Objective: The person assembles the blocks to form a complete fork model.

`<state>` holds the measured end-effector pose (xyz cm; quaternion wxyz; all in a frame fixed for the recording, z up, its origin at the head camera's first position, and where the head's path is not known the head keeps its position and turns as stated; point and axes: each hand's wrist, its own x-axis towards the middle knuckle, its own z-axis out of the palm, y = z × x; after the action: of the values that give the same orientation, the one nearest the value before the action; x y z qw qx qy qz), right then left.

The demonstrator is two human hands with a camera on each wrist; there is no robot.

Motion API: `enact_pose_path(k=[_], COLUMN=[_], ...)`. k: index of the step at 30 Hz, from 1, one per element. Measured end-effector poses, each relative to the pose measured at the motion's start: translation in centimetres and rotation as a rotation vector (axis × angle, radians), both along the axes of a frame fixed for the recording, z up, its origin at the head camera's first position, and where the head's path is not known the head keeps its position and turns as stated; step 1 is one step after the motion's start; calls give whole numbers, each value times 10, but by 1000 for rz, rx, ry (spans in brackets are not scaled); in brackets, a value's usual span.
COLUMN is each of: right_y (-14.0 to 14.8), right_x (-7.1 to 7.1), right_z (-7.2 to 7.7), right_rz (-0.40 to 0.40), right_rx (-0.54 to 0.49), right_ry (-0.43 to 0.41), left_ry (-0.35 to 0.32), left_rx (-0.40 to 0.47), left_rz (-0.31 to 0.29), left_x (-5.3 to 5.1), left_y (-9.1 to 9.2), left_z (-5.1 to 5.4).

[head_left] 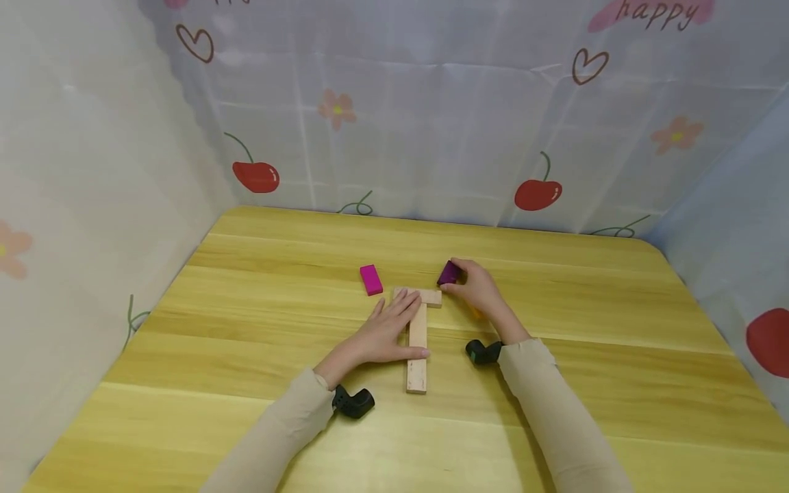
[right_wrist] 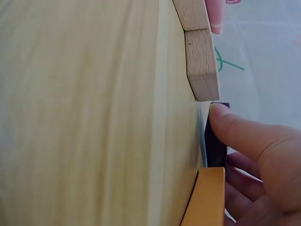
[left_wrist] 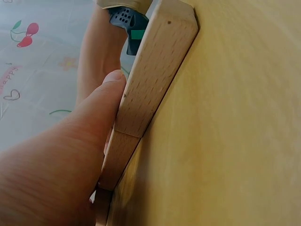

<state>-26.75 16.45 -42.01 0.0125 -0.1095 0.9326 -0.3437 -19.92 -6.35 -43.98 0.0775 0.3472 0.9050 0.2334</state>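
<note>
On yellow wood-grain tbl (head_left: 246, 329), plain-wood blk T (head_left: 418, 330) laid flat; magenta blk (head_left: 371, 280) placed near, L of T; orange blk (right_wrist: 207, 197) seen R of T.

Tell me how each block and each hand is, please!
Purple block: pinched by the right hand
Plain wooden blocks: lying on the table in a T shape
Pink block: lying on the table, apart from the others
Orange block: on the table, partly hidden
Left hand: resting on the plain wooden blocks
Right hand: holding the purple block

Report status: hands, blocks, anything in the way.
Left hand resting on plain wooden blocks. Right hand pinching purple block. Orange block close beside right hand; pink block apart.
</note>
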Motion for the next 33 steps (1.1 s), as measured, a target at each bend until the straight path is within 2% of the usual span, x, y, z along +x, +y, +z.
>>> enact_pose_path(k=[8, 15, 21, 33], right_y=[-2, 4, 5, 4], right_x=[-4, -3, 2, 6], right_z=[3, 5, 1, 6], right_rz=[41, 77, 74, 90], right_rx=[9, 27, 24, 34], right_ry=[34, -2, -32, -60], left_ry=[-1, -7, -1, -1], left_rx=[-9, -3, -7, 3], left_rz=[6, 6, 6, 4], left_x=[-4, -2, 2, 1], left_y=[-1, 0, 0, -1], left_z=[3, 5, 0, -1])
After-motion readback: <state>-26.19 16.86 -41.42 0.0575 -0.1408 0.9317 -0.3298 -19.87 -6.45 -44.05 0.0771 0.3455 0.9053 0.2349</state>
